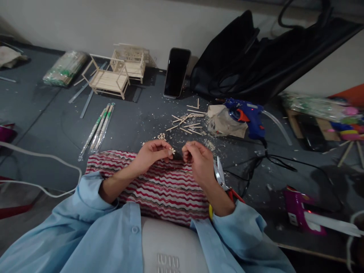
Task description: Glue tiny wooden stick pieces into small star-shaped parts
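Note:
Pinched between the thumb and fingers of my left hand [155, 154] is a small cluster of pale wooden bits [172, 151]. Just to its right, my right hand [197, 156] is closed, fingertips pressed together; anything inside is too small or hidden to name. Both hands are above the far edge of a red and white striped cloth [162, 189]. A little pile of wooden pieces [161, 136] lies behind my left hand. Short thin sticks [186, 120] are scattered on the dark table beyond the hands.
Two small wooden stick-built seats [109, 81] stand at the back left, near wrapped stick bundles [99, 127]. A phone [176, 72] stands upright. A blue glue gun [250, 115], its black cable, scissors [220, 174] and a purple box [300, 208] are on the right.

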A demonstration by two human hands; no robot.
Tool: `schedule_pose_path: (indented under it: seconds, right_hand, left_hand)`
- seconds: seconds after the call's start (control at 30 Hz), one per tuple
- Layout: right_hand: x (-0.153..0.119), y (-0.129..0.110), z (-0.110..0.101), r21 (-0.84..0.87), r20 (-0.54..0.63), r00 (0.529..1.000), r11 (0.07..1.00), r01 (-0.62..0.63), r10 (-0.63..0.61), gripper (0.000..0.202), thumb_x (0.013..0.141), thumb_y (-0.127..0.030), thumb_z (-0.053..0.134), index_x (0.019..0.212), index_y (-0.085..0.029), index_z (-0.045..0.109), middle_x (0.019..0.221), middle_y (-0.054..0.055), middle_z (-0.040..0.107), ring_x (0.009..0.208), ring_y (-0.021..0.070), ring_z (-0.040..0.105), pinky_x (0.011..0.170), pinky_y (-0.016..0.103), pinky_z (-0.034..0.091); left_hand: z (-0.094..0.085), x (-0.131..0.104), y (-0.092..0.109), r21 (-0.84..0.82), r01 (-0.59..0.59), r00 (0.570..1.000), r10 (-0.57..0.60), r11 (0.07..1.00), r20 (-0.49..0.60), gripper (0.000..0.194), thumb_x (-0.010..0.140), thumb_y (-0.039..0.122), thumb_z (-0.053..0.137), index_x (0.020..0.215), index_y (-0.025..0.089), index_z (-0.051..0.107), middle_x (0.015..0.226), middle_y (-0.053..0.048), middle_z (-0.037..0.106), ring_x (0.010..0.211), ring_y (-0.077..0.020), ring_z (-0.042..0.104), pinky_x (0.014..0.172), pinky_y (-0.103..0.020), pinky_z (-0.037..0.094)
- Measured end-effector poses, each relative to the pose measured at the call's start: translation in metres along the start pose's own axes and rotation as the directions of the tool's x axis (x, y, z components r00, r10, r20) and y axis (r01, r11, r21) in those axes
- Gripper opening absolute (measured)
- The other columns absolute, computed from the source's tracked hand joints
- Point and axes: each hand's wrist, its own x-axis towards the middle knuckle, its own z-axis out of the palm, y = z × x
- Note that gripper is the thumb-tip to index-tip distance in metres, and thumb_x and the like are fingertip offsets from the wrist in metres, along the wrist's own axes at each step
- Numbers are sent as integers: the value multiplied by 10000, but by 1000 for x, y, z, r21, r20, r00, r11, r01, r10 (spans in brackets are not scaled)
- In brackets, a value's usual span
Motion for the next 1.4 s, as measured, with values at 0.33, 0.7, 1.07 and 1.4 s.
schedule_pose_path:
  seconds: [0.33, 0.7, 1.07, 1.4]
  right_hand:
    - [-3, 4, -1, -253, 174, 979, 955, 152, -110, 99, 750, -280, 655, 818, -208, 649, 737, -2, 637, 666, 146, 574, 639, 277, 459]
    - [-2, 5, 2, -209, 212, 973, 969, 134, -89, 41, 689, -214, 607, 728, -215, 596, 679, -35, 562, 642, 125, 505, 607, 249, 409]
    - [-3, 3, 3, -146, 213, 977, 988, 52, -20, 49, 667, -219, 630, 695, -211, 591, 682, -32, 554, 658, 131, 483, 616, 252, 390]
    - [1, 6, 0, -178, 124, 992, 984, 26, -3, 25, 650, -186, 588, 633, -205, 585, 594, -51, 523, 556, 104, 435, 542, 239, 338]
  left_hand:
    - [2, 1, -1, 161, -22, 999, 26, 987, -26, 206, 674, 305, 755, 765, 150, 654, 687, 4, 648, 603, -99, 569, 593, -226, 471]
    - [0, -2, -4, 512, -198, 976, 215, 836, 27, 118, 766, 278, 631, 764, 160, 648, 694, 0, 621, 620, -103, 514, 599, -229, 403]
    - [4, -5, 3, 543, -200, 975, 219, 816, 30, 66, 738, 230, 640, 720, 167, 635, 667, 5, 618, 610, -106, 520, 591, -217, 402]
    - [6, -6, 3, 502, -141, 988, 154, 853, 17, 45, 689, 202, 661, 707, 168, 638, 618, 28, 592, 565, -91, 488, 567, -218, 380]
